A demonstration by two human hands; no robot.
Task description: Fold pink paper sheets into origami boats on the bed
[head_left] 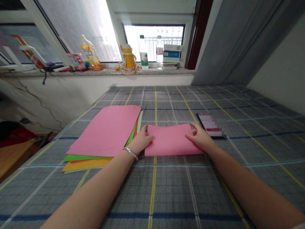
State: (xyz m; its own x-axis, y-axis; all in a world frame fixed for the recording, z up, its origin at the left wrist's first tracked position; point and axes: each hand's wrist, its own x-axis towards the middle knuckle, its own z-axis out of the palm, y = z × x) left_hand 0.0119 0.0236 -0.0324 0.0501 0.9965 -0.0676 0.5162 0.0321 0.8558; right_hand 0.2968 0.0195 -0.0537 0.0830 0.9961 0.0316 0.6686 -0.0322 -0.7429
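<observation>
A pink sheet of paper (pixel 172 140), seemingly folded over, is held level above the plaid cloth between my two hands. My left hand (pixel 143 139), with a silver bangle at the wrist, pinches its left edge, thumb on top. At the right edge my right hand (pixel 199 136) grips it the same way, the fingers partly hidden behind the paper. Left of it lies a stack of coloured paper (pixel 105 130), pink on top, with green, orange and yellow sheets showing beneath. My left forearm passes over that stack's near right corner.
A phone (pixel 211 125) lies beyond my right hand on the plaid cloth (pixel 173 190). Along the windowsill (pixel 162 72) stand a yellow cup (pixel 129 58), a juice bottle (pixel 90 52), two water bottles (pixel 144 54) and boxes (pixel 172 54). A grey curtain (pixel 228 41) hangs at the right.
</observation>
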